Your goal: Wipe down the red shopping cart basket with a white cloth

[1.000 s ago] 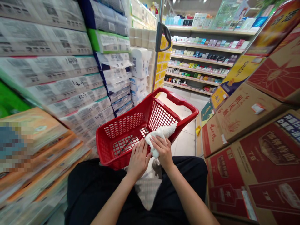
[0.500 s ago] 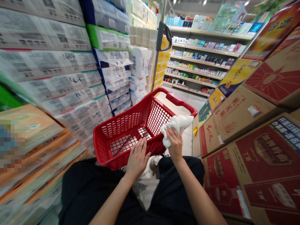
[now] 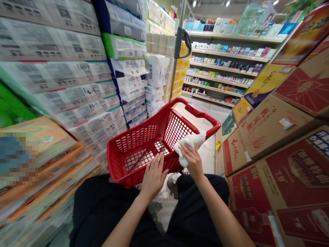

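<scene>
In front of my knees stands a red plastic shopping basket (image 3: 123, 181) with perforated sides and floor. My left hand (image 3: 154, 176) lies flat on its near rim, fingers stretched out together and holding nothing. At the near right corner of the basket, my right hand (image 3: 191, 159) presses a white cloth (image 3: 191, 142) against the rim. The cloth is bunched under the fingers and reaches toward the basket's red handle (image 3: 199, 111). Part of the rim is hidden beneath cloth and hand.
Stacked paper packs (image 3: 74, 75) rise on the left, with orange packs (image 3: 51, 133) nearer. Printed cartons (image 3: 257, 140) form a wall on the right. Behind the basket are a metal pole (image 3: 177, 68) with a black grip and shelves (image 3: 218, 68) of small boxes.
My right hand and the cloth have slid slightly down and inward along the rim. The left hand stays on the near rim. The whole view has shifted a little.
</scene>
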{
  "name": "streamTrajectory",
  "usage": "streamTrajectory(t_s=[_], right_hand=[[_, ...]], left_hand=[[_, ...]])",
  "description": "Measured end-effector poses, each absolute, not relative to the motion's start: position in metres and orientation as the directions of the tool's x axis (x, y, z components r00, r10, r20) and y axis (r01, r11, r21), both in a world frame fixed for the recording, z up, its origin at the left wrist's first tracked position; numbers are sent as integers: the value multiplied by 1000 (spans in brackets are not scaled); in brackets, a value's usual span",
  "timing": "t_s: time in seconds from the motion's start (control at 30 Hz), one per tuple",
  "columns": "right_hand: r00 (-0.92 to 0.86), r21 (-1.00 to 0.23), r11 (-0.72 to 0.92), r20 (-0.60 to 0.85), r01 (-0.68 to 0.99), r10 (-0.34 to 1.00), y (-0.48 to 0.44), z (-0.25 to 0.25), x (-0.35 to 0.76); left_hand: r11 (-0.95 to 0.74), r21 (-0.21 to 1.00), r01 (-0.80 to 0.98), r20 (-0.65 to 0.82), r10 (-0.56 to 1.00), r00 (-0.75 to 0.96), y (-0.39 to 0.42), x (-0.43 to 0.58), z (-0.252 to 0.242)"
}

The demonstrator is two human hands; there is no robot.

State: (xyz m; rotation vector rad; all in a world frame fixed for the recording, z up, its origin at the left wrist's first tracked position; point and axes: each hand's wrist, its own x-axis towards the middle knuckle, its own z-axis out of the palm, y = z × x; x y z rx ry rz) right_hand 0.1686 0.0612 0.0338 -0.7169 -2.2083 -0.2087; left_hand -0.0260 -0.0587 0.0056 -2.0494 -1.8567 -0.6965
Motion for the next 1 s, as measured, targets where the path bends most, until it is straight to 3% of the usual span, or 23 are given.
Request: streamTrajectory(t_s=[0.3,0.57,0.8,1.0], right_hand=[[-311,-223,699,775,680,550,82,44,185],[-468,-276,821,711,500,525,10,8,105],[-571,-105,869,714,484,405,47,24,147],[-478,-110,786,740,609,474,98,58,208]], left_hand=[[-130,124,984,536,843,44,-58,-26,5],[-116,107,987,531,846,41,-58,-26,-1],[-128,93,987,535,843,58,-58,-27,3],[-127,91,988,523,850,61,-59,-27,7]])
